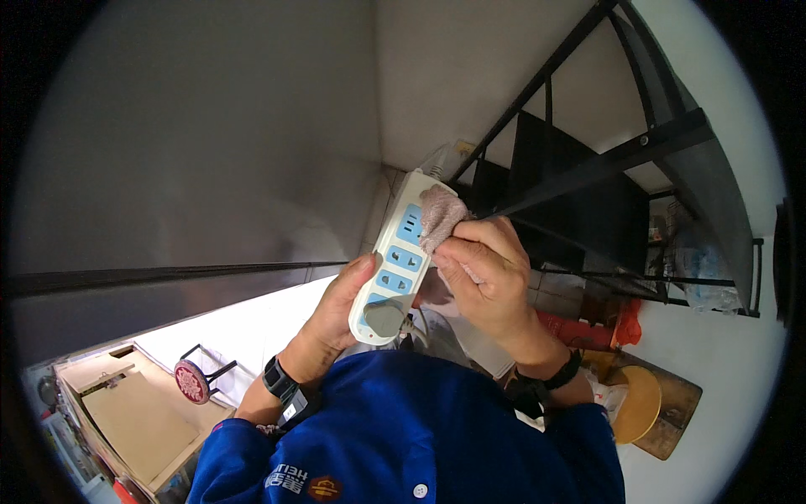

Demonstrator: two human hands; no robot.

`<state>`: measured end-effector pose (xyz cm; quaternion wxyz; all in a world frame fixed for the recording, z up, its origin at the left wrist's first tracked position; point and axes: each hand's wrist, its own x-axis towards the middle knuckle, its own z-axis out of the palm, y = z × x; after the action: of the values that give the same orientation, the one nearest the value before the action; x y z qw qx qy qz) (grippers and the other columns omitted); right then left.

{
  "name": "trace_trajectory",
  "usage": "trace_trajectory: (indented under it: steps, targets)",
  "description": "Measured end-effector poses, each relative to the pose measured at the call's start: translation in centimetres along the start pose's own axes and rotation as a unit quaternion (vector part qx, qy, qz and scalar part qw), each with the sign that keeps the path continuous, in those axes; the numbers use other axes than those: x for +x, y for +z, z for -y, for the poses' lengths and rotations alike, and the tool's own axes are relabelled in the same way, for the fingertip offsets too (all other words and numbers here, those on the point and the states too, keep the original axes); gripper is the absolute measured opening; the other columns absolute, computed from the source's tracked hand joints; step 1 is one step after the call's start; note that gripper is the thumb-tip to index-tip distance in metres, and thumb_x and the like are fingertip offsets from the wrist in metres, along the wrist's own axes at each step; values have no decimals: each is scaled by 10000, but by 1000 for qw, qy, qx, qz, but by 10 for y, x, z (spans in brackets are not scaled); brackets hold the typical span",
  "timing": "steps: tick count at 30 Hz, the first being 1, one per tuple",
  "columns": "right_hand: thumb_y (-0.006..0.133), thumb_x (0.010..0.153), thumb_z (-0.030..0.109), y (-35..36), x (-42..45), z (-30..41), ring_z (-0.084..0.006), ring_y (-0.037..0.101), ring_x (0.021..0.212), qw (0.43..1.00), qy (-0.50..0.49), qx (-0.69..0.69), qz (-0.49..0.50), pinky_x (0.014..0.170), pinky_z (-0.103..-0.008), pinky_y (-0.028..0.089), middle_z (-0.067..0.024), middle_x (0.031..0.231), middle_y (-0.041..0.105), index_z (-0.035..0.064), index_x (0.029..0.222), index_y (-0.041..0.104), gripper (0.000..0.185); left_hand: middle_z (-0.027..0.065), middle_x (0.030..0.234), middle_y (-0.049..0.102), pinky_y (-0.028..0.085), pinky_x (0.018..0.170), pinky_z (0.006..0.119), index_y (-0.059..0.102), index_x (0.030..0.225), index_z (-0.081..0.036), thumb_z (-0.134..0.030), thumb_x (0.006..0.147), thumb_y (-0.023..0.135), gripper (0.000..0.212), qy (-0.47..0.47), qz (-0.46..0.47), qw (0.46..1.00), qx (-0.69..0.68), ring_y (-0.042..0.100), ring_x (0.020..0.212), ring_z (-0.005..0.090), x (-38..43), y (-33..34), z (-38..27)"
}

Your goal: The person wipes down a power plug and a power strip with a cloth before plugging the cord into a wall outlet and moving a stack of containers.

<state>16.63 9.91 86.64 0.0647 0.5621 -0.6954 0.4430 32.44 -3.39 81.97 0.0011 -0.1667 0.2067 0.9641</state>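
Observation:
A white power strip [371,291] with light-blue socket faces slants across the middle of the view. My left hand [335,309] grips its lower left side, the thumb lying along the edge. Into its lowest socket is pushed a grey plug [383,317], whose cord [415,332] runs off to the right. My right hand [488,268] pinches a crumpled pinkish-grey cloth [441,214] between thumb and fingers. The cloth rests on the upper right part of the strip and covers some of its face. A ribbed cord [436,169] leaves the strip's top end.
A large grey panel [201,138] fills the upper left. On the right stands a black metal-framed shelf rack [560,151], close beyond my right hand. A round-topped stool [192,382] and a wooden cabinet [138,422] are at lower left. A yellow round lid-like object [636,404] lies at lower right.

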Motion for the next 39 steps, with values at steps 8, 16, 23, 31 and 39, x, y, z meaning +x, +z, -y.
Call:
trace_trajectory:
  steps: [8, 16, 23, 31, 39]
  targets:
    - [690, 757, 86, -5, 2, 8, -157, 527, 747, 999, -36, -16, 29, 669, -304, 447, -30, 873, 573, 52, 874, 677, 122, 192, 1053, 650, 597, 660, 371, 541, 1195, 7, -426, 950, 505, 498, -5, 8, 1000, -27, 686, 867, 274, 0, 1, 2]
    - [666, 773, 66, -9, -4, 19, -176, 487, 691, 997, -76, 11, 33, 618, -317, 400, -44, 860, 579, 53, 895, 672, 123, 187, 1055, 656, 583, 744, 328, 538, 1225, 7, -432, 948, 509, 520, -4, 29, 1000, 5, 684, 884, 259, -2, 12, -8]
    - [668, 783, 73, -10, 4, 19, -182, 544, 778, 997, -66, 6, 34, 699, -327, 451, -43, 878, 603, 53, 869, 680, 90, 181, 1061, 656, 589, 724, 364, 530, 1249, -11, -449, 949, 497, 532, -20, 19, 999, -47, 685, 887, 250, -1, 8, -12]
    - [668, 789, 99, 0, 4, 29, -169, 526, 735, 995, -93, -12, 27, 650, -302, 426, -38, 845, 597, 68, 876, 674, 92, 203, 1078, 644, 593, 666, 391, 511, 1270, -6, -468, 964, 437, 559, -23, 4, 997, -68, 676, 910, 290, -2, 5, -21]
    - [692, 758, 124, 5, -2, 32, -131, 528, 733, 988, -109, -93, 55, 672, -287, 440, -31, 841, 596, 105, 878, 683, 122, 168, 1146, 627, 542, 843, 358, 506, 1280, -3, -443, 956, 467, 548, -54, 61, 994, -76, 638, 1009, 270, 4, -12, -27]
